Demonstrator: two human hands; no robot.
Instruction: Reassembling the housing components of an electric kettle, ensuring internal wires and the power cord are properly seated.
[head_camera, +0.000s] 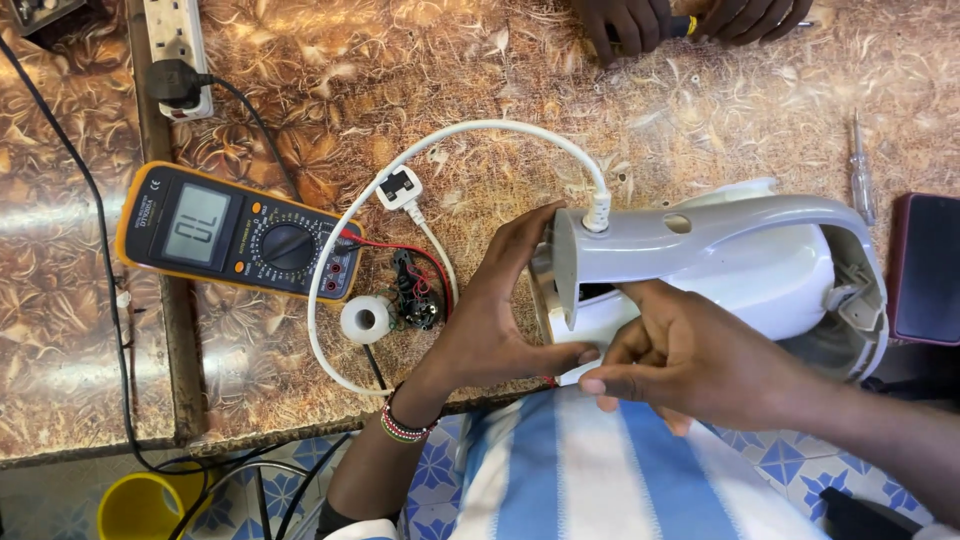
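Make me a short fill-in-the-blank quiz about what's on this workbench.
1. Both hands, left hand and right hand, hold a white electric ____.
2. The multimeter has a casing coloured ____.
3. The white cord ends in a three-pin ____.
4. The roll of white tape lies just below the ____.

Missing words: kettle; yellow; plug; multimeter

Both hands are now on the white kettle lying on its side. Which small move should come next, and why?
Probably turn the kettle a little so its base end faces up. The left hand cups that end and the right hand grips the body beside it. The multimeter lies close by to the left, but the base is angled away, so its inside is hard to see.
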